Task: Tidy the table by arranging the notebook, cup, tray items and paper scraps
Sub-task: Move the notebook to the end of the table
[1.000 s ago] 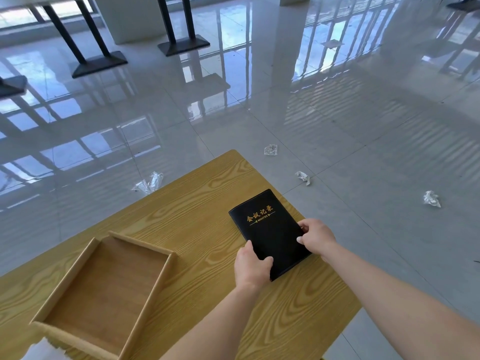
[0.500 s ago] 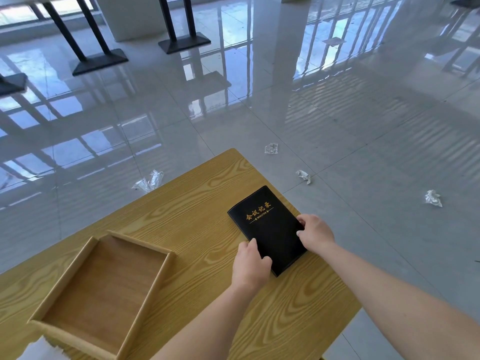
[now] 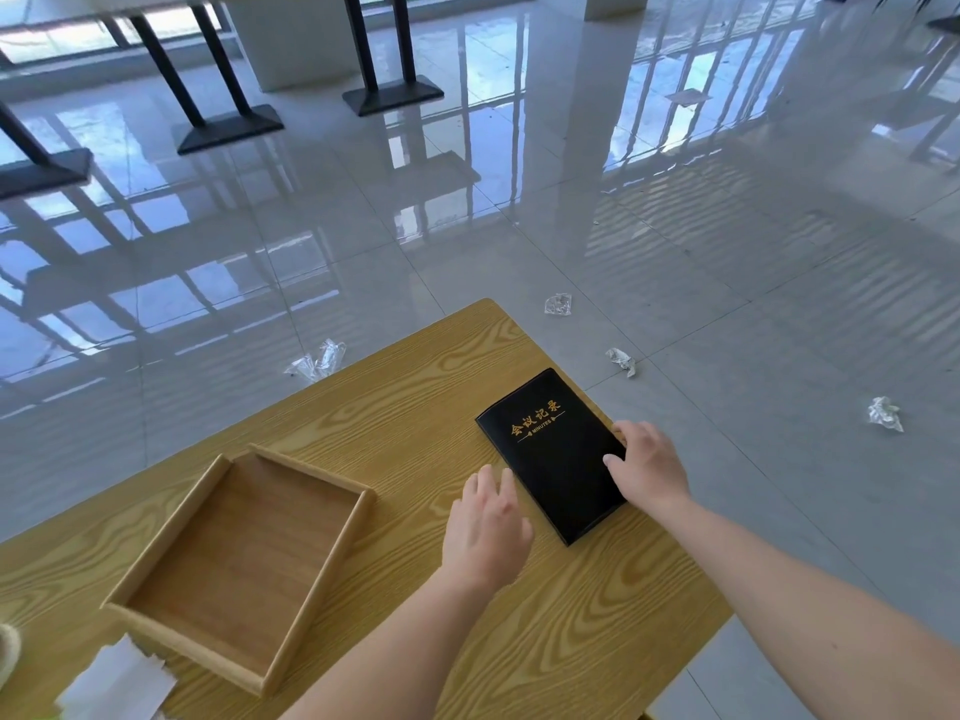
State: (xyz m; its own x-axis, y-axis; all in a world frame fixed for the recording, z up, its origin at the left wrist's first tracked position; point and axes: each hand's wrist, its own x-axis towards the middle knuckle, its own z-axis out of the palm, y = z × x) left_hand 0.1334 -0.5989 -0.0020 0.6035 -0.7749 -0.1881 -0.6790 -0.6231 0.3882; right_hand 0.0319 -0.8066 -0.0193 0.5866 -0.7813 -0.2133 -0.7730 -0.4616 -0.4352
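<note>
Right of centre, we rest our flat right hand (image 3: 647,467) on the notebook (image 3: 553,454), its long axis running toward upper right; our open left hand (image 3: 488,522) lies beside it.

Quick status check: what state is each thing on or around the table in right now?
notebook: closed, flat on table
tray: empty, upright
left hand: open, beside notebook
right hand: open, resting on notebook
paper scraps: crumpled, on floor

Glossy grey tiled floor (image 3: 675,226), window reflections
</note>
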